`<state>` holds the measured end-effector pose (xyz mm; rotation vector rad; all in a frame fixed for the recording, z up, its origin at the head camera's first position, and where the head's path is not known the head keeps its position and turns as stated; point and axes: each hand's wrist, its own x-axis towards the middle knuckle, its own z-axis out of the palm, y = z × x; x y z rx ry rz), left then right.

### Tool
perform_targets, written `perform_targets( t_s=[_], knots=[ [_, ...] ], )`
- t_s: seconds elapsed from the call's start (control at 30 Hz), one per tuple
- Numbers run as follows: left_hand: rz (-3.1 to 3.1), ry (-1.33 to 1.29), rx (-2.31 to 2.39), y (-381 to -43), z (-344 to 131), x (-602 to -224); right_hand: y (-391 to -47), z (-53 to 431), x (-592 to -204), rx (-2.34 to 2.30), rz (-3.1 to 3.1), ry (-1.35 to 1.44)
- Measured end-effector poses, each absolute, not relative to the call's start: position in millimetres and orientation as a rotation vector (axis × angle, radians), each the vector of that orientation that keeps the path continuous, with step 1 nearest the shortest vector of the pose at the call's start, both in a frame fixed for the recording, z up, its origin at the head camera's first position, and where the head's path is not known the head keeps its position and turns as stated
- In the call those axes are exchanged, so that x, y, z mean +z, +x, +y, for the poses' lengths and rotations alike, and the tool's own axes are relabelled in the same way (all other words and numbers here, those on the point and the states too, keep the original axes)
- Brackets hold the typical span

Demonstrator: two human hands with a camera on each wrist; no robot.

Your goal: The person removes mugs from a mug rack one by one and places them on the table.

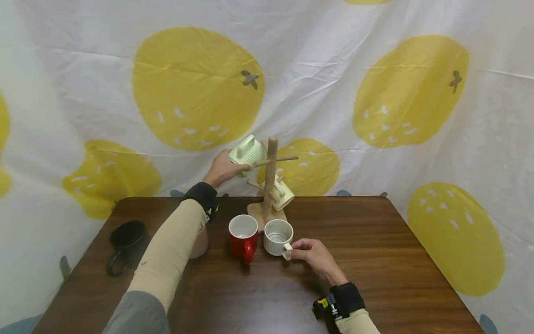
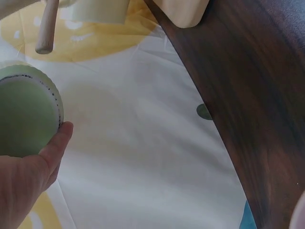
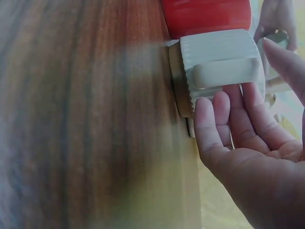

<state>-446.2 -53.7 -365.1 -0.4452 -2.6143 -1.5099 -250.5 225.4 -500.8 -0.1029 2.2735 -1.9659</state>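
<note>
A pale green ribbed mug (image 1: pixel 246 152) is tilted in the left hand (image 1: pixel 224 169), which holds it beside the upper pegs of a wooden mug tree (image 1: pixel 271 171). Its round base (image 2: pixel 26 117) faces the left wrist camera, with a finger along the edge. At the front of the tree stands a white ribbed mug (image 1: pixel 277 238), upright on the table. My right hand (image 1: pixel 314 255) has its fingers at this mug's handle; in the right wrist view, fingertips reach in behind the handle (image 3: pixel 226 72). A cream mug (image 1: pixel 283 194) hangs from a lower peg.
Left of the white mug stands a red mug (image 1: pixel 243 239) with a white inside. A pink mug (image 1: pixel 200 245) is partly hidden by the left forearm. Farther left is a black mug (image 1: pixel 128 240). Behind the wooden table (image 1: pixel 367 260) hangs a lemon-patterned cloth (image 1: pixel 308 93).
</note>
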Motion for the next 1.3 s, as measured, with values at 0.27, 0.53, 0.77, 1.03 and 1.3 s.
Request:
perform_targets(
  t_s=[0.27, 0.53, 0.77, 1.03, 1.3],
  knots=[
    [-2.605, -0.389, -1.511, -441.8, -55.6, -369.2, -254.6, 224.5, -494.4, -1.997, 2.298, -0.034],
    [-2.603, -0.372, -1.495, -434.6, -65.9, -371.4, -261.7, 220.6, -483.7, -1.956, 2.428, 0.085],
    [-2.615, -0.344, -1.475, -428.0, -72.8, -369.5, -266.6, 218.8, -472.0, -1.959, 2.457, 0.123],
    [-2.599, -0.335, -1.461, -418.2, -69.9, -366.3, -273.9, 215.3, -460.8, -1.970, 2.490, 0.188],
    [-2.590, -0.364, -1.475, -411.1, -64.4, -364.9, -282.4, 207.1, -441.8, -1.916, 2.559, 0.160]
  ],
)
